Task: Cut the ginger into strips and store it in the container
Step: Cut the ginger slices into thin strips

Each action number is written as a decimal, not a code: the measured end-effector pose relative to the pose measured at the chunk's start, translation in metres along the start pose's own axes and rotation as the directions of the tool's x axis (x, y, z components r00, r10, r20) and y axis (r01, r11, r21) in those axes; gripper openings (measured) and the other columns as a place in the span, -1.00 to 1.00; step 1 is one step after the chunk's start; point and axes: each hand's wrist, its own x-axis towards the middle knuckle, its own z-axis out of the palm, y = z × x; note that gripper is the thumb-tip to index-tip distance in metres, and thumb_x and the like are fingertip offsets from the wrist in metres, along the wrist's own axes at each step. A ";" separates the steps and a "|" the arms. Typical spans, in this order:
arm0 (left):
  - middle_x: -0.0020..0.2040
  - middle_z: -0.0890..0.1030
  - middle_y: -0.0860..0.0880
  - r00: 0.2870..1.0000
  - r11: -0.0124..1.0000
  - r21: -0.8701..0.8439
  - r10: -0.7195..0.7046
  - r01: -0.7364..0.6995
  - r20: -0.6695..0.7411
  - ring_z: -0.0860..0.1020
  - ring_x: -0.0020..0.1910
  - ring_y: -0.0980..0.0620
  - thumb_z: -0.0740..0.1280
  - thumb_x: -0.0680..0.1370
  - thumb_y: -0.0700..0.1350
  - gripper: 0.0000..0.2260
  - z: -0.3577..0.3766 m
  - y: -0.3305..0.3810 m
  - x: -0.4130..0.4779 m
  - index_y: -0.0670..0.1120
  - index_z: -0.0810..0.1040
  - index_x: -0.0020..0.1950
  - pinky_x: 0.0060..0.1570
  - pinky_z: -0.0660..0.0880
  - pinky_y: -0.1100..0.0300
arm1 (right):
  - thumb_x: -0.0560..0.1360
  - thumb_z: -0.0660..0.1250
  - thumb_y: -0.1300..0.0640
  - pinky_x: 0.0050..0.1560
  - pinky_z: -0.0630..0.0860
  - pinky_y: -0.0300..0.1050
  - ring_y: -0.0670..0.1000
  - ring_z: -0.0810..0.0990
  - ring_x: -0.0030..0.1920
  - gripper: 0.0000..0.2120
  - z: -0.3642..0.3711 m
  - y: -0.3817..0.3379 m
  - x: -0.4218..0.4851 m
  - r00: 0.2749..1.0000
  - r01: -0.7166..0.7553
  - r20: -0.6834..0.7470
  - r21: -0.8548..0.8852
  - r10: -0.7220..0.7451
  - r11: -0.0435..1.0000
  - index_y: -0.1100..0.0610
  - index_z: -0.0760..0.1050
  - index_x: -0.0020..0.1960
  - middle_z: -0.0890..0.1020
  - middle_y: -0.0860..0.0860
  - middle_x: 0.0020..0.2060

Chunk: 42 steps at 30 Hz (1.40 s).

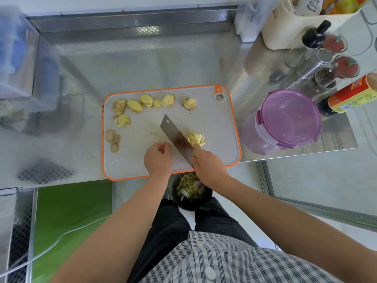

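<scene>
Steel counter (142, 64) holds cutting board (214, 123); right hand (208, 166) grips cleaver (173, 131), left hand (158, 160) curled.

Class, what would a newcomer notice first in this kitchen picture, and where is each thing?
The cleaver, held by the right hand, slants across the orange-rimmed cutting board, pale ginger strips beside its blade. Ginger slices line the board's far edge; a purple-lidded container stands to its right.
</scene>
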 end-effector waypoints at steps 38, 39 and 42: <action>-0.05 0.49 -0.27 0.606 0.208 0.630 0.599 -0.748 0.523 0.47 -0.11 -0.27 0.37 0.39 -0.35 -0.78 0.065 0.103 0.082 -0.25 0.54 0.03 -0.17 0.44 -0.09 | 0.58 0.10 0.22 -0.37 0.21 -0.04 0.11 0.34 -0.41 -0.95 -0.049 0.062 0.038 0.952 -0.142 -0.215 0.320 0.218 0.937 0.15 0.23 0.01 0.39 0.09 -0.39; -0.07 0.49 -0.27 0.601 0.194 0.630 0.594 -0.752 0.534 0.48 -0.13 -0.27 0.39 0.38 -0.35 -0.78 0.062 0.102 0.081 -0.26 0.54 0.01 -0.19 0.44 -0.07 | 0.57 0.10 0.23 -0.37 0.21 -0.04 0.12 0.34 -0.40 -0.95 -0.049 0.061 0.038 0.951 -0.144 -0.215 0.326 0.222 0.934 0.16 0.23 0.01 0.41 0.12 -0.38; -0.12 0.49 -0.25 0.570 0.143 0.624 0.596 -0.768 0.565 0.49 -0.16 -0.25 0.42 0.35 -0.37 -0.79 0.050 0.091 0.075 -0.25 0.54 -0.05 -0.21 0.46 -0.02 | 0.56 0.10 0.24 -0.37 0.26 -0.01 0.15 0.35 -0.38 -0.93 -0.046 0.055 0.036 0.953 -0.129 -0.221 0.326 0.208 0.937 0.17 0.25 0.05 0.43 0.17 -0.37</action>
